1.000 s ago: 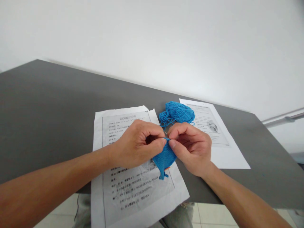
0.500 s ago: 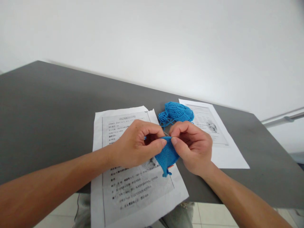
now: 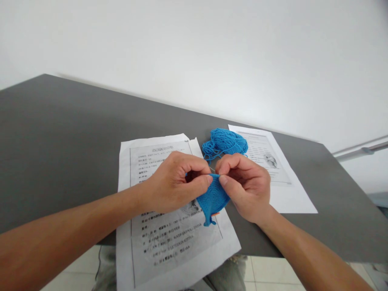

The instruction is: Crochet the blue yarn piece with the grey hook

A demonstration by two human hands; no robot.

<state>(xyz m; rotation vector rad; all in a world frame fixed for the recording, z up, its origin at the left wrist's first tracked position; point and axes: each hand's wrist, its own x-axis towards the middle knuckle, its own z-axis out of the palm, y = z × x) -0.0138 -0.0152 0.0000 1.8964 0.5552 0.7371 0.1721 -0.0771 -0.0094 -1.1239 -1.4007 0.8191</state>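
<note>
A small round piece of blue crochet work hangs between my two hands above a printed sheet. My left hand pinches its upper left edge between thumb and curled fingers. My right hand is closed at the upper right edge, thumb and forefinger pinched on a thin metal hook whose tip shows between the hands. A ball of blue yarn lies on the table just behind my hands, with loose strands running toward the work.
A printed paper sheet lies under my hands and overhangs the near edge of the dark grey table. A second printed sheet lies to the right. A white wall stands behind; tiled floor shows below.
The crochet piece has turned slightly between my fingers and my hands have shifted a little; the view has tilted a touch. Both hands keep their hold.
</note>
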